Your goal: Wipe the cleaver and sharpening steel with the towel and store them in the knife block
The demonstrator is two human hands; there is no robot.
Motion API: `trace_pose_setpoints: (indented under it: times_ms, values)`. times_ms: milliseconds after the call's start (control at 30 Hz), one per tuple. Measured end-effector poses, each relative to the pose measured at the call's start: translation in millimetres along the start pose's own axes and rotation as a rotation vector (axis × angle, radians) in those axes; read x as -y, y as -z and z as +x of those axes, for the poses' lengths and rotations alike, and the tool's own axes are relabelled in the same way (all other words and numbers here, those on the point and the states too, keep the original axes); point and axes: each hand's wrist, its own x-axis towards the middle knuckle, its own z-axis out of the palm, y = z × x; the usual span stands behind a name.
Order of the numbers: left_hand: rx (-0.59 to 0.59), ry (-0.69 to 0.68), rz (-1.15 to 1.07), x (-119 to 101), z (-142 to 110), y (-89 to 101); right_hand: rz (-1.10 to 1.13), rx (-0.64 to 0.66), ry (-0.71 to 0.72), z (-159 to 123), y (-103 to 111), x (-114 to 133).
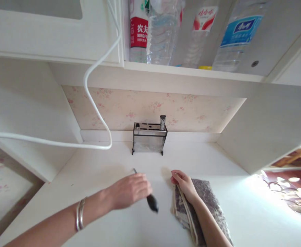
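Observation:
My left hand (131, 190) is closed around a black-handled knife (152, 203) above the white counter. The dark handle sticks out on the right side of the fist and a thin metal tip shows at the upper left; the middle is hidden by the fingers. Silver bangles circle that wrist. With closed fingers, my right hand (182, 185) grips the corner of a folded grey-brown towel (212, 202) with a pale edge. Farther back, against the wall, stands a clear knife holder (149, 144) with a black frame and a slotted top; one patterned handle (162, 122) rises from its right end.
A white cable (99, 113) hangs in a loop at the left, in front of the counter's back. Overhead, a cabinet shelf (191, 72) holds several plastic bottles (163, 34). White side panels (263, 127) flank the counter (150, 230). Bright light falls on the right edge.

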Motion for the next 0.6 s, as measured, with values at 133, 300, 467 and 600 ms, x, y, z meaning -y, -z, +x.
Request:
trace_pose_setpoints:
  times_ms: [133, 300, 467, 600]
  values:
    - [-0.272, 0.462, -0.279, 33, 40, 47.9, -0.039, -0.019, 0.045, 0, -1, -3]
    - [-0.787, 0.609, -0.512, 71, 81, 89.7, -0.08, -0.069, 0.079, -4, 2, -7]
    - [-1.014, 0.592, -0.3, 117, 107, 109.9, -0.142, -0.062, 0.122, -5, 1, -10]
    - [-1.067, 0.59, -0.223, 144, 116, 110.8, -0.153, -0.07, 0.123, -3, 2, -11]
